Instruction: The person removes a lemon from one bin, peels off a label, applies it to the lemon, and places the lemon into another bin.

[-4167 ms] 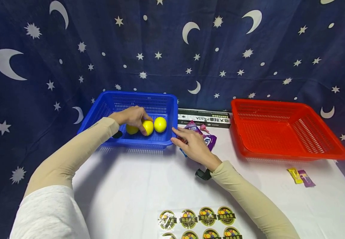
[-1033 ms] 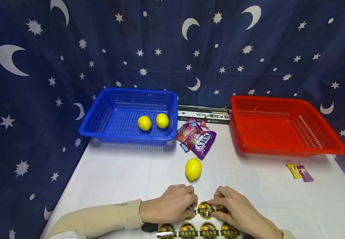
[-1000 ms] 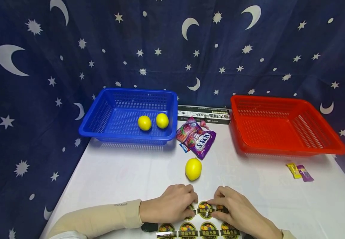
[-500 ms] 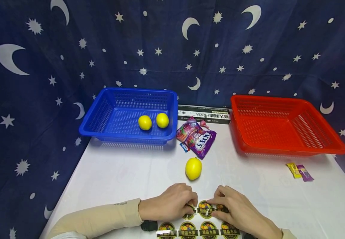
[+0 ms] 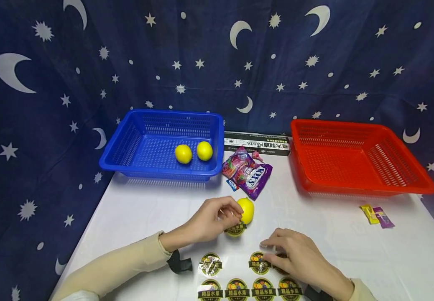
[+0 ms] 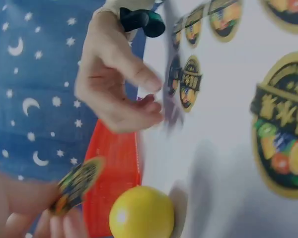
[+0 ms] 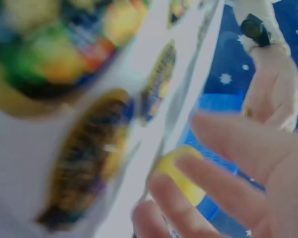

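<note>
My left hand (image 5: 207, 221) pinches a round black-and-gold fruit sticker (image 5: 235, 230) by its edge, just in front of a lemon (image 5: 247, 210) on the white table. The left wrist view shows the sticker (image 6: 77, 186) tilted between thumb and fingers, apart from the lemon (image 6: 141, 213). Over the right side of the clear sticker sheet (image 5: 228, 271), my right hand (image 5: 299, 255) has its fingers loosely bent and thumb apart from them. The fingertips are at the sheet's upper stickers, one partly hidden beneath. A bare gap shows in the top row.
Two lemons (image 5: 194, 152) lie in the blue basket (image 5: 160, 170) at back left. A red basket (image 5: 352, 186) stands at back right, with two small wrapped candies (image 5: 376, 216) before it. Between the baskets are a pasta box (image 5: 256, 143), a purple candy bag (image 5: 252, 175) and a lollipop (image 5: 256, 156).
A lemon came from the blue basket to the table earlier. In the last half second my left hand has lifted a sticker off the sheet and moved forward to the lemon. My right hand barely shifted.
</note>
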`<action>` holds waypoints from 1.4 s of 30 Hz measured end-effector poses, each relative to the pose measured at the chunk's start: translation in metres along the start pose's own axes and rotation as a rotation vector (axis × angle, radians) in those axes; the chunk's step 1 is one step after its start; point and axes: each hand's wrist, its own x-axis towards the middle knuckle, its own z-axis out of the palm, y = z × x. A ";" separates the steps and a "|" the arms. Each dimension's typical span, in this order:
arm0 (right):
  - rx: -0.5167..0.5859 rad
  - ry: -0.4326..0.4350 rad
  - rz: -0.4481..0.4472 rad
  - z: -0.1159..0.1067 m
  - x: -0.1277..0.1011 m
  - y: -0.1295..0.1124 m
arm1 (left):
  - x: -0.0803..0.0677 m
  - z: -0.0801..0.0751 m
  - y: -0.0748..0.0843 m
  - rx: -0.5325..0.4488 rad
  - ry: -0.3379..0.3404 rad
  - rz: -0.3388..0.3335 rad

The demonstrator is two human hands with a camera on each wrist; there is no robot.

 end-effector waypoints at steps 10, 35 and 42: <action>0.108 0.180 0.089 0.001 0.062 0.011 | 0.049 0.008 -0.018 -0.056 0.144 -0.053; 0.213 0.345 -0.020 0.013 0.074 0.017 | 0.042 0.005 -0.031 0.388 0.190 0.084; 0.277 0.296 -0.015 0.011 0.072 0.019 | 0.036 0.002 -0.033 0.306 0.153 0.027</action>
